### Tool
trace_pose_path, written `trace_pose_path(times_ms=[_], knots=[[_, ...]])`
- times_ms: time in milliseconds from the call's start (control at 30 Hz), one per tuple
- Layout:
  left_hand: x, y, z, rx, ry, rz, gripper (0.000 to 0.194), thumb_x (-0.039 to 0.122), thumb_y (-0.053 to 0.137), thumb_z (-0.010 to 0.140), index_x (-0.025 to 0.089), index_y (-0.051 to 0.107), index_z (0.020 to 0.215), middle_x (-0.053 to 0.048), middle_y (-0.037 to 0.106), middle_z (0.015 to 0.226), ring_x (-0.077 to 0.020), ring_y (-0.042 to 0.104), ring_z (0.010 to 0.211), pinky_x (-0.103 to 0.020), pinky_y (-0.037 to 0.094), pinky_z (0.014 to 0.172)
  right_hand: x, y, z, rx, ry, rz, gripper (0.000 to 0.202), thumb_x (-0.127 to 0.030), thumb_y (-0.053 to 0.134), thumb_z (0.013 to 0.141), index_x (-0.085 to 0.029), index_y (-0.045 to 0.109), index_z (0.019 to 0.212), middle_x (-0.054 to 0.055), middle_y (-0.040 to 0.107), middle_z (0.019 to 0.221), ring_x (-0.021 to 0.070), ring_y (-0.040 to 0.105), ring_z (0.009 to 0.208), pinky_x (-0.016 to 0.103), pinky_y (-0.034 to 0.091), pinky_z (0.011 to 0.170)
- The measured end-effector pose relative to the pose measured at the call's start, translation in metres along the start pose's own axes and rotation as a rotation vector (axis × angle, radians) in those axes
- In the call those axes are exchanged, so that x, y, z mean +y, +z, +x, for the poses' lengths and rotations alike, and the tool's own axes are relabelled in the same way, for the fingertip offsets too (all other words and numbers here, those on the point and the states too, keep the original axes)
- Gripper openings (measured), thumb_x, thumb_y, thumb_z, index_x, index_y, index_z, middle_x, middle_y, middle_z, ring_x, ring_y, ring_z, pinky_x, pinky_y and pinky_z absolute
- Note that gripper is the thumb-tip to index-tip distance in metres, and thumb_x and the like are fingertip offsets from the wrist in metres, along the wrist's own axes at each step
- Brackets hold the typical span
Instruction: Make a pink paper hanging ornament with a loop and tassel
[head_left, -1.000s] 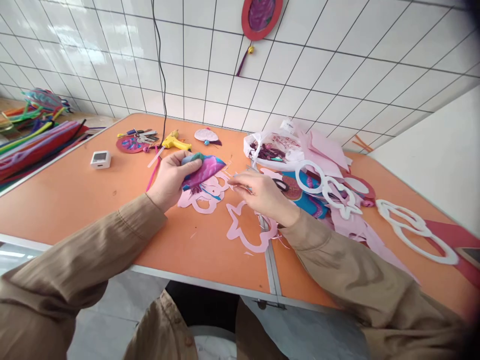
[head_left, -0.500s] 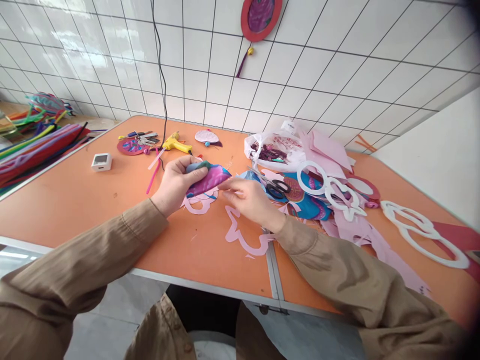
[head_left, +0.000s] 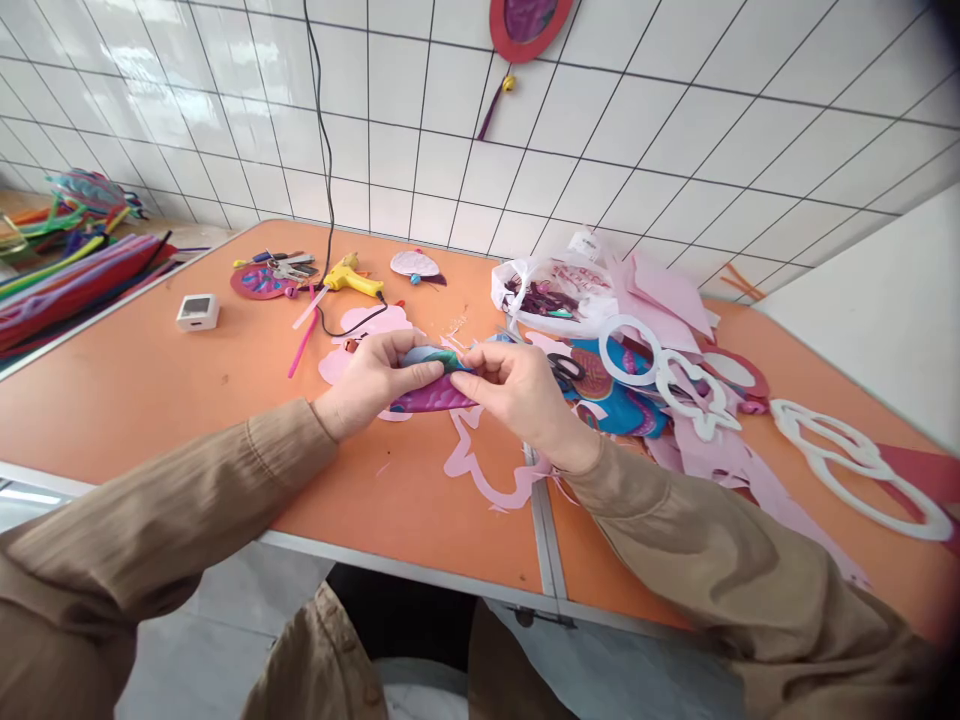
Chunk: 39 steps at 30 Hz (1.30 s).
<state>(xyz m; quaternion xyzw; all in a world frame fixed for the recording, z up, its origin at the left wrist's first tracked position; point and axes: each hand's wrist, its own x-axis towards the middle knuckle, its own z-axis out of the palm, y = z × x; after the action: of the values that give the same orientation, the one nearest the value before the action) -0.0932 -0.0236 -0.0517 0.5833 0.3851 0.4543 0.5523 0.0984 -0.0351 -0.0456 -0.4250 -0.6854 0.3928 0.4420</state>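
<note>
A purple, blue and green patterned fabric piece [head_left: 431, 395] is held up over the orange table [head_left: 352, 500]. My left hand [head_left: 382, 375] grips its left part, thumb on top. My right hand [head_left: 514, 390] pinches its right end between thumb and fingers, close beside the left fingertips. Behind and below the hands are pink paper cut-outs [head_left: 379, 320], with a small brown bell [head_left: 351, 345] by the left hand. A pink wavy paper outline [head_left: 495, 490] lies in front of the right hand.
A yellow glue gun [head_left: 352, 278] with a black cord lies behind the left hand. Black-handled scissors [head_left: 566, 368], fabric scraps and a plastic bag [head_left: 559, 290] are right of the hands. White ring shapes [head_left: 630, 350] lie farther right, a white box [head_left: 198, 312] at left.
My right hand has moved onto the fabric and the left hand slightly right and down. The fabric now sits lower, more hidden by fingers. The pink cut-outs and bell behind have come into view.
</note>
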Motion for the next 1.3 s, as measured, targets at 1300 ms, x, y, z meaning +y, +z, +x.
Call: trace_pose_path(times_ms=[1300], knots=[[0.0042, -0.0023, -0.0003, -0.119, -0.316, -0.281, 0.055, 0.037, 0.106, 0.052, 0.014, 0.070, 0.086, -0.002, 0.073, 0.069, -0.0125, 0.071, 0.061, -0.019, 0.054, 0.053, 0.0050, -0.0031, -0.0001, 0.173, -0.018, 0.030, 0.037, -0.048, 0.080, 0.078, -0.022, 0.058, 0.063, -0.004, 0.050, 0.059, 0.0111, 0.041, 0.057, 0.029, 0.038, 0.056]])
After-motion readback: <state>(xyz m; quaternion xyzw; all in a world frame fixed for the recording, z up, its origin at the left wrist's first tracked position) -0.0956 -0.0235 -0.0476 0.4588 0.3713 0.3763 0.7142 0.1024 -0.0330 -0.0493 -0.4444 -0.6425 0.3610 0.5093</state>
